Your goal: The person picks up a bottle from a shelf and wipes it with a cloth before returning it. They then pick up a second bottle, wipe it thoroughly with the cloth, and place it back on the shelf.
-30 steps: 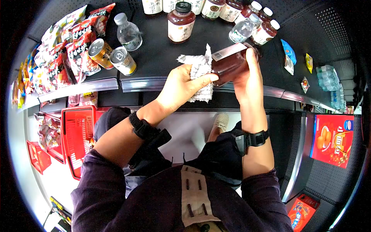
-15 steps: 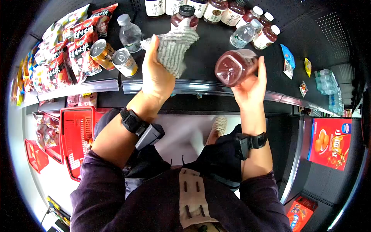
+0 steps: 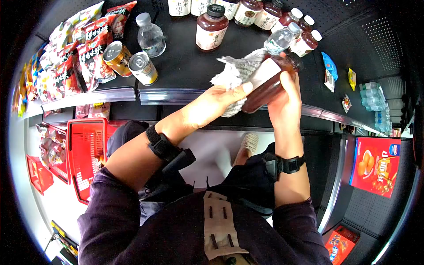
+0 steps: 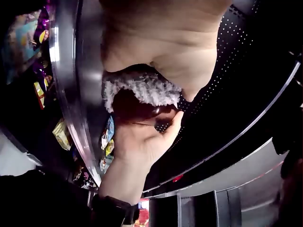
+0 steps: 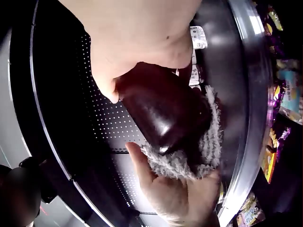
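In the head view a dark red bottle point(image 3: 265, 90) with a white label and dark cap lies tilted between both hands above the shelf edge. The right hand point(image 3: 285, 101) grips it near the cap, thumb along its side. A grey-white striped cloth point(image 3: 236, 73) is held by the left hand point(image 3: 216, 104) against the bottle's lower part, thumb on the label side. The right wrist view shows the bottle point(image 5: 163, 106) with the cloth point(image 5: 177, 165) wrapped around its lower end, the left hand point(image 5: 177, 196) cupped behind it.
On the black shelf stand another red bottle point(image 3: 212, 31), a clear bottle point(image 3: 151, 37), two cans point(image 3: 142, 68) and snack bags point(image 3: 92, 55). More bottles point(image 3: 304, 43) line the back. A red basket point(image 3: 87, 154) is below left; the metal shelf edge point(image 3: 172, 96) runs in front.
The left hand with the cloth has moved right and down onto the bottle. The right hand has turned the bottle, so its cap now points up and right.
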A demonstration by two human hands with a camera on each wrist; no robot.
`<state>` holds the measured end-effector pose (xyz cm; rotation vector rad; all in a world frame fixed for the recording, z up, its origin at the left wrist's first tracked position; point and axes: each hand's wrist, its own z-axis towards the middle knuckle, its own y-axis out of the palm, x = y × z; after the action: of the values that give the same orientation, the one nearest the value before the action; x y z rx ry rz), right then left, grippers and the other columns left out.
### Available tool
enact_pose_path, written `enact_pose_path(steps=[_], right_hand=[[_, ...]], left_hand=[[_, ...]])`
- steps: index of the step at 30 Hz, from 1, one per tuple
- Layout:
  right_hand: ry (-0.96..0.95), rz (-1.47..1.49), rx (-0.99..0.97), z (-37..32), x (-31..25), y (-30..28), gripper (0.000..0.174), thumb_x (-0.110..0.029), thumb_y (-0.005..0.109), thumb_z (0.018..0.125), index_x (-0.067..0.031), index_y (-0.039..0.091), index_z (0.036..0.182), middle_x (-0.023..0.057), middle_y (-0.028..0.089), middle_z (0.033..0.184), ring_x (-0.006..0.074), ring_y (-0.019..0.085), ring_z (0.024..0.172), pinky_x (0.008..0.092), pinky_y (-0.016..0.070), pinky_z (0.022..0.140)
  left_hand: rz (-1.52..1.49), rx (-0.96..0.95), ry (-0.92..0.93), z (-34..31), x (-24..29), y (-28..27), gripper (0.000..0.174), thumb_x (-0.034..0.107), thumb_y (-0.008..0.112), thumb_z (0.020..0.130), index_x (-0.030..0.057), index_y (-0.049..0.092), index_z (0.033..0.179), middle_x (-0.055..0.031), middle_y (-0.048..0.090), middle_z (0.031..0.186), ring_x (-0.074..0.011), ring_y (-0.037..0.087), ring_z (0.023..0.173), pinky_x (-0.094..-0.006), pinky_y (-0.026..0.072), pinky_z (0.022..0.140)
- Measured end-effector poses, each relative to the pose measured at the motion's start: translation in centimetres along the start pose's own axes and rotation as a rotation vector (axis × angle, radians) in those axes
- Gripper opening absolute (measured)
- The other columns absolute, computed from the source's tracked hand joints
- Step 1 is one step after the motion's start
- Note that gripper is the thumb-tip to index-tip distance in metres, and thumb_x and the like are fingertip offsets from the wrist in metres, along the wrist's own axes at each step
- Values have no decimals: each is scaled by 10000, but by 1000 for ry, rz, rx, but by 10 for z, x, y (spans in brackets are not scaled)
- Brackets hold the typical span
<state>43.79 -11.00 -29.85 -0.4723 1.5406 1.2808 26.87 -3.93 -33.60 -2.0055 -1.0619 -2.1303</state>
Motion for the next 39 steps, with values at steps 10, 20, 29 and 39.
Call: enact_pose_path(steps=[10,20,29,39], right_hand=[[-137,-338,-124,-13,1,22,795,-86,793,797,-53,374,1472,113,595,1221,171,628,1073,320,502,961],[-448,-562,-222,-11,13,23,910,-127,819,790,12,288,1516,188,429,1476,232,552,1232,363,447,1055],[-493,-811,-416,-7,24,19,1022,-222,830,704,-25,290,1548,261,277,1570,389,278,1476,461,284,1186],[-214,-774,-484,-14,27,21,990,-21,768,829,-93,148,1597,155,291,1592,262,406,1413,406,438,1106]], left_hand=[[-266,-12,76,-1,-12,14,524,362,504,1062,12,462,1449,-89,549,1397,-152,525,1250,-318,433,1071],[-457,67,116,7,-10,14,582,481,409,1059,33,454,1428,-136,576,1362,-226,596,1208,-381,475,1056],[-582,197,117,12,2,-3,674,655,440,976,127,527,1386,-120,618,1313,-268,625,1165,-454,499,1026],[-607,220,261,13,8,-32,666,631,390,1002,113,504,1404,-129,612,1326,-269,621,1189,-474,498,1032]])
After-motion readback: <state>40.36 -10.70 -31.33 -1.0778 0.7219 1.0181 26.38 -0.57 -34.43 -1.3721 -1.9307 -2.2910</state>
